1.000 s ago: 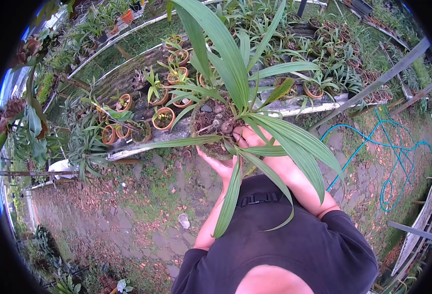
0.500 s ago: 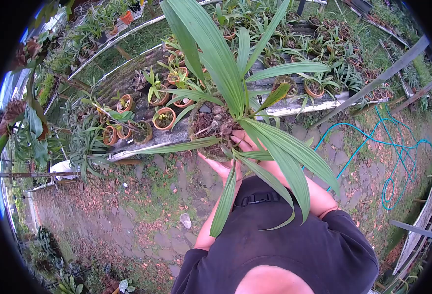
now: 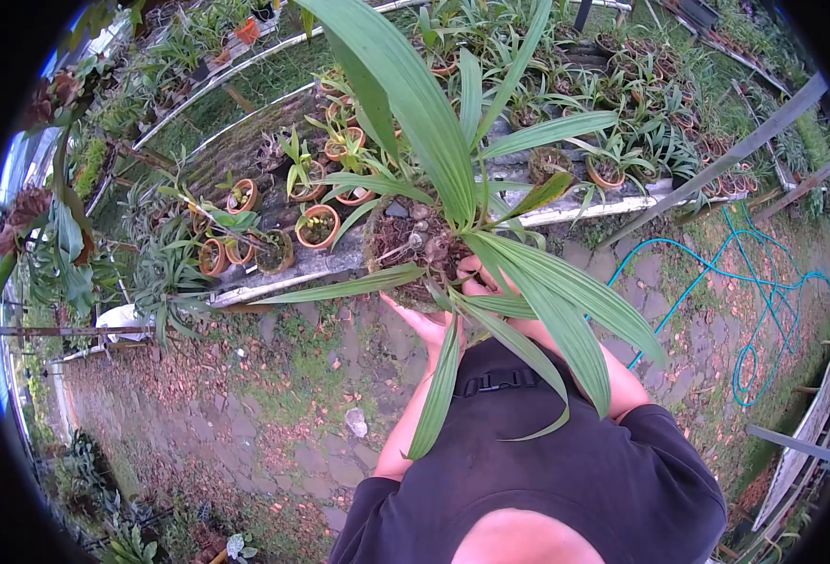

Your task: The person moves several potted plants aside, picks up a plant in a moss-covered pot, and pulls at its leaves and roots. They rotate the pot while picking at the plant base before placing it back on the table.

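A potted plant with long, ribbed green leaves (image 3: 415, 103) is held in front of my body. One of its leaves has a yellowing, dark-spotted tip (image 3: 548, 195). Its round, rough-sided pot (image 3: 387, 246) is filled with brown roots and chunks of potting material. My left hand (image 3: 422, 321) cups the pot from below, the fingers partly out of sight beneath it. At the base of the stems, my right hand (image 3: 476, 274) has its fingers curled against the plant. Leaves cover much of that hand, so the exact spot it grips is hidden.
Beyond the plant runs a bench (image 3: 292, 280) with several small terracotta pots (image 3: 318, 226) and many strap-leaved plants. A teal hose (image 3: 687, 268) lies looped on the paved ground at right. Slanting poles (image 3: 725, 155) stand at right, and a pale stone (image 3: 356, 422) lies on the path.
The fingers of my right hand have curled and shifted slightly at the plant's base. The lower right leaves have swung a little to the right. My left hand stays under the pot.
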`<state>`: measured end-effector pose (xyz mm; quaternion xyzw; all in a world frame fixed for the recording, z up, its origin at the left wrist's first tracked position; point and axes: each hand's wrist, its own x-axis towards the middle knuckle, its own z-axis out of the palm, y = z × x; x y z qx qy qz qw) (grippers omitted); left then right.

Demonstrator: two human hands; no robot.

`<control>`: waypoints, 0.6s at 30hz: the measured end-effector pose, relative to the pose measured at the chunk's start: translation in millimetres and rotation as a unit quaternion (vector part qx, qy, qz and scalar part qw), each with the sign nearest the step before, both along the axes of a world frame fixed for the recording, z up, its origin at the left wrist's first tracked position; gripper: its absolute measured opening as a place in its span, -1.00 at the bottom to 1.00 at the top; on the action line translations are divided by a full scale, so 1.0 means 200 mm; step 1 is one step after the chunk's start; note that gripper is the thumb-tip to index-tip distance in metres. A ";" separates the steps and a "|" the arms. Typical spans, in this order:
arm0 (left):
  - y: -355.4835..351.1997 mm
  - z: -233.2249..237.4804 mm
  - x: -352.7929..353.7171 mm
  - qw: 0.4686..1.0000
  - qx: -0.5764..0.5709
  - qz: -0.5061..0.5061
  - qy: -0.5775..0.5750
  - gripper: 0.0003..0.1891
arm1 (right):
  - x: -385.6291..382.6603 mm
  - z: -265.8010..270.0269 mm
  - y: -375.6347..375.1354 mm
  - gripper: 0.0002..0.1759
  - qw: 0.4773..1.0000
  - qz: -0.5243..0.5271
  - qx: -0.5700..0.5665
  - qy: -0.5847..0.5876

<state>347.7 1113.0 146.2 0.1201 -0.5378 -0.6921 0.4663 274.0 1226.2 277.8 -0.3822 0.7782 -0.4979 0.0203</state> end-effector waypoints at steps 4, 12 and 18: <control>0.01 0.01 0.00 1.000 0.001 -0.002 0.007 0.41 | -0.04 0.09 0.07 -0.77 0.996 0.060 -0.062 0.014; -0.02 -0.17 0.07 0.999 0.040 -0.006 -0.027 0.34 | -0.13 0.16 0.18 -0.79 0.999 0.000 -0.032 0.012; -0.01 -0.03 0.09 0.978 0.186 -0.095 -0.008 0.17 | -0.11 0.24 0.36 -0.72 0.964 -0.127 0.231 0.012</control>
